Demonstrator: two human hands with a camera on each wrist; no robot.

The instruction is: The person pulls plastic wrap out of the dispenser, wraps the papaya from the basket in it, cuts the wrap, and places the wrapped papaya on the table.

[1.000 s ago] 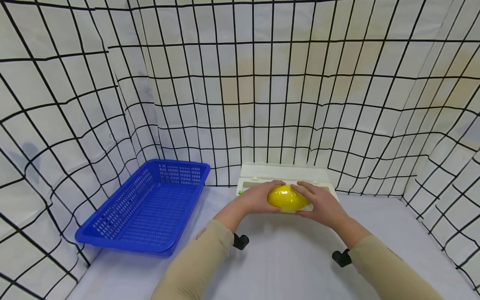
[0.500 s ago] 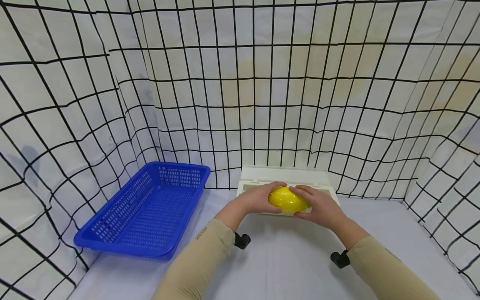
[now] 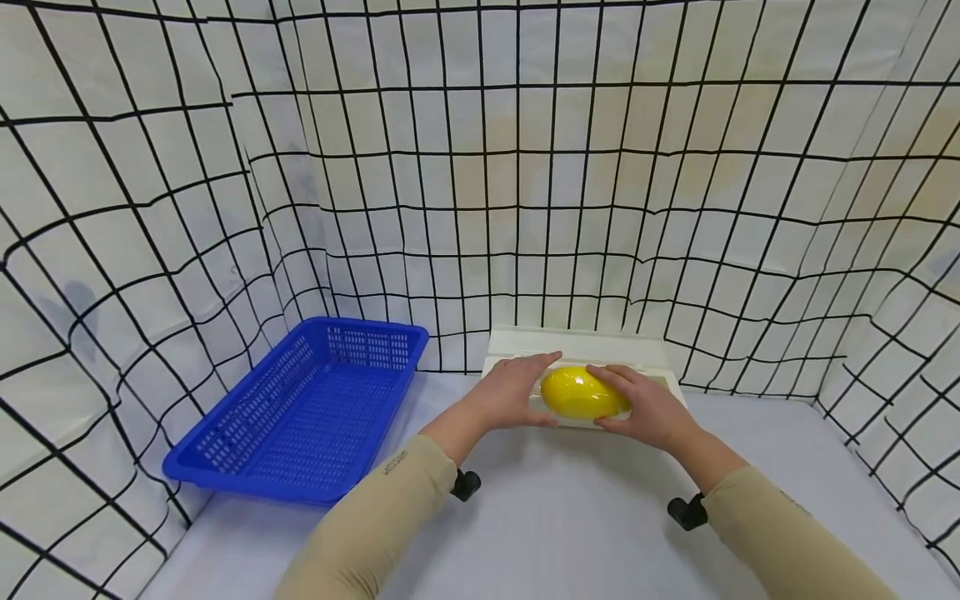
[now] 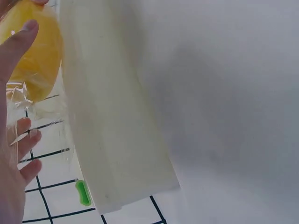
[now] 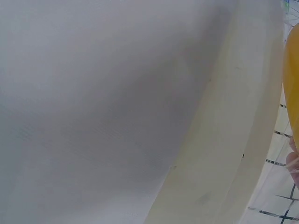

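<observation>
A glossy yellow egg-shaped fruit [image 3: 585,393] sits between both hands over a cream cling-film dispenser [image 3: 577,343] at the back of the table. My left hand [image 3: 510,392] cups its left end, thumb below and fingers reaching over the top. My right hand [image 3: 648,408] grips its right end, thumb on top. In the left wrist view the thumb lies against the fruit [image 4: 39,60], and clear film shows beside the dispenser [image 4: 117,130]. The right wrist view catches only the fruit's edge [image 5: 292,79] and the dispenser [image 5: 224,154].
A blue perforated basket [image 3: 375,327] stands to the left of the dispenser, with nothing in it. Grid-patterned cloth walls close in the table on three sides. A green tab [image 4: 83,192] sits at the dispenser's end. White tabletop stretches in front of the hands.
Both hands stay on the yellow fruit over the dispenser. The left fingers have stretched further over the top. The head view has shifted slightly.
</observation>
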